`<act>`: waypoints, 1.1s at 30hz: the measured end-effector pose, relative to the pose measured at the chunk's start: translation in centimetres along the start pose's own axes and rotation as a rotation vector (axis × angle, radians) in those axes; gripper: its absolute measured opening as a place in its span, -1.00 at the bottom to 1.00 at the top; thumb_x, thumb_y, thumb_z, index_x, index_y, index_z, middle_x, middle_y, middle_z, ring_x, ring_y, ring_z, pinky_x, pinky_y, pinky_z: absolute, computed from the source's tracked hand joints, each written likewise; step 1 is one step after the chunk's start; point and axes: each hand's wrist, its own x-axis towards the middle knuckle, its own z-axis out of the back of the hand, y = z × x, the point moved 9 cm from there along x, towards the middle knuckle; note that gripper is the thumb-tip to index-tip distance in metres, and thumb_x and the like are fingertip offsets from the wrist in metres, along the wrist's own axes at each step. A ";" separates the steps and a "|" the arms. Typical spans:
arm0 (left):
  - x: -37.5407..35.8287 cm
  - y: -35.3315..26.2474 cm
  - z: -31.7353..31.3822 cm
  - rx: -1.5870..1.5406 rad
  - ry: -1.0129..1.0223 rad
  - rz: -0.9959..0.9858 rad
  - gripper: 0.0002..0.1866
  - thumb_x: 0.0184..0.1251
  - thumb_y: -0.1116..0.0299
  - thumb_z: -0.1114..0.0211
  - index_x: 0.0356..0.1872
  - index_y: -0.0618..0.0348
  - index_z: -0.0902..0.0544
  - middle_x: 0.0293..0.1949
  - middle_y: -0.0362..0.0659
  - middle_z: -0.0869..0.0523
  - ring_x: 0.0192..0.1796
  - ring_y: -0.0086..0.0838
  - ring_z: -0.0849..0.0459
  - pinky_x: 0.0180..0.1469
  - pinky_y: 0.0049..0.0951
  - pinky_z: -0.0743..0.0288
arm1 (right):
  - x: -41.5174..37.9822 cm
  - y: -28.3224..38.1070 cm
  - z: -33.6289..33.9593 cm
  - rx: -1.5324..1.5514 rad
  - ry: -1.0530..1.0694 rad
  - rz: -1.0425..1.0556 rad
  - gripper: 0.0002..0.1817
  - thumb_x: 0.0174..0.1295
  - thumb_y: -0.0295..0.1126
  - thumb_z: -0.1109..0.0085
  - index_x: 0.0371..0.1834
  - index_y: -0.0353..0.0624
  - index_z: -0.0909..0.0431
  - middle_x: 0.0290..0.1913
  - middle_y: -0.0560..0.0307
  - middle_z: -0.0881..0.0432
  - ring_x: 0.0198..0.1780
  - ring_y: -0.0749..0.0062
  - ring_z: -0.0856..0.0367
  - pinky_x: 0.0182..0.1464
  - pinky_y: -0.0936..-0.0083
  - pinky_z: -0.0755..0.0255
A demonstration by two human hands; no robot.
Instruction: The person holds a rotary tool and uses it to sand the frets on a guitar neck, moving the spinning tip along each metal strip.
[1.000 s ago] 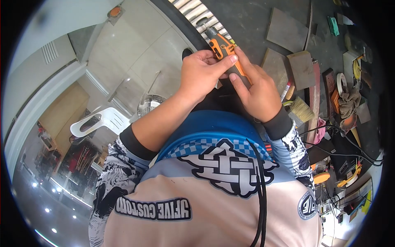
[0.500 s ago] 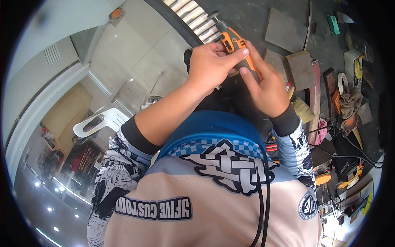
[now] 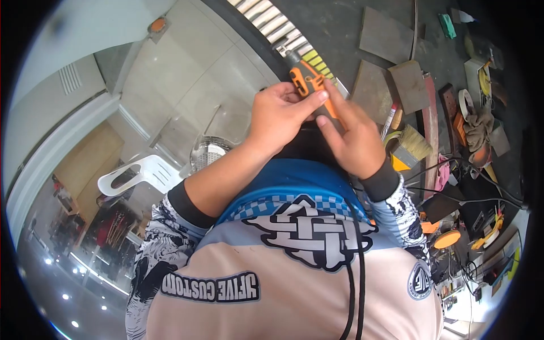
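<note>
An orange and dark grey rotary tool (image 3: 307,79) is held in both my hands, its tip pointing up and to the left. A small disc-like attachment (image 3: 280,45) shows at the tip. My left hand (image 3: 283,113) closes around the tool's left side, with the thumb lying across the body. My right hand (image 3: 357,133) grips the lower body from the right, its index finger stretched along the side and its thumb beneath. My palms and fingers hide part of the tool's grip.
On the dark workbench (image 3: 340,34) at right lie metal plates (image 3: 385,34), a paintbrush (image 3: 412,144), a marker (image 3: 389,120), a tape roll (image 3: 466,103) and a rag (image 3: 479,128). Black cables (image 3: 470,198) run nearby. A white plastic chair (image 3: 144,174) stands at left.
Both hands and the rotary tool have shifted left and slightly down in view. The paintbrush and marker show more fully beside my right hand. My grip looks the same.
</note>
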 end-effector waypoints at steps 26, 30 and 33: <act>1.7 1.9 2.6 0.015 -0.064 0.019 -0.62 0.42 0.32 -0.52 0.02 0.47 -0.68 -0.22 -0.08 -0.79 -0.30 -0.53 -0.78 -0.26 -0.56 -0.71 | 1.6 -0.7 -2.3 -0.032 0.051 0.022 -0.28 0.40 -0.19 -0.30 0.63 0.17 -0.34 -0.13 -0.18 -0.69 -0.17 -0.14 -0.75 -0.12 0.10 -0.67; 1.6 1.6 2.4 0.022 -0.079 0.033 -0.61 0.41 0.31 -0.54 0.02 0.47 -0.68 -0.22 -0.08 -0.79 -0.29 -0.53 -0.78 -0.25 -0.56 -0.72 | 1.6 -0.8 -2.2 -0.035 0.055 0.010 -0.29 0.40 -0.18 -0.30 0.63 0.16 -0.34 -0.12 -0.19 -0.70 -0.16 -0.14 -0.75 -0.11 0.10 -0.67; 1.6 1.3 2.2 0.026 -0.066 0.033 -0.59 0.40 0.29 -0.55 0.01 0.48 -0.68 -0.22 -0.08 -0.79 -0.29 -0.54 -0.78 -0.24 -0.57 -0.72 | 1.6 -0.9 -2.1 -0.022 0.054 0.005 -0.29 0.41 -0.18 -0.30 0.63 0.15 -0.34 -0.12 -0.19 -0.70 -0.16 -0.14 -0.75 -0.10 0.10 -0.66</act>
